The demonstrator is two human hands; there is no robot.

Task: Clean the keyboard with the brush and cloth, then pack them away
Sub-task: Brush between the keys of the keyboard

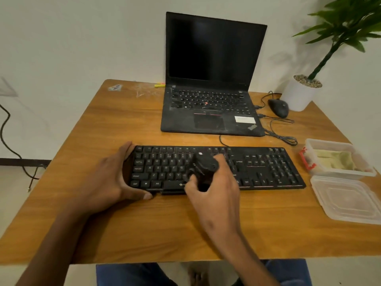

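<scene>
While the left hand (115, 174) clasped the keyboard (216, 168)'s left end, the right hand (212, 182) gripped the brush (203, 169) over its middle keys; short, light row-wise strokes would probably serve best.

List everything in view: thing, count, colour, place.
Wooden desk: one, brown, under everything.
Full-size keyboard: one, black, centre front.
Brush: one, black, over the keyboard's middle, in the right hand.
Open laptop: one, black, behind the keyboard.
Wired mouse: one, black, right of the laptop.
Clear plastic box: one, right edge, holding a yellow-green cloth.
Clear plastic lid: one, in front of the box.
Potted plant: one, green in a white pot, back right.
Highlighter: one, yellow, left of the laptop.
Left hand: holds the keyboard's left end.
Right hand: its grip is round the brush.
</scene>
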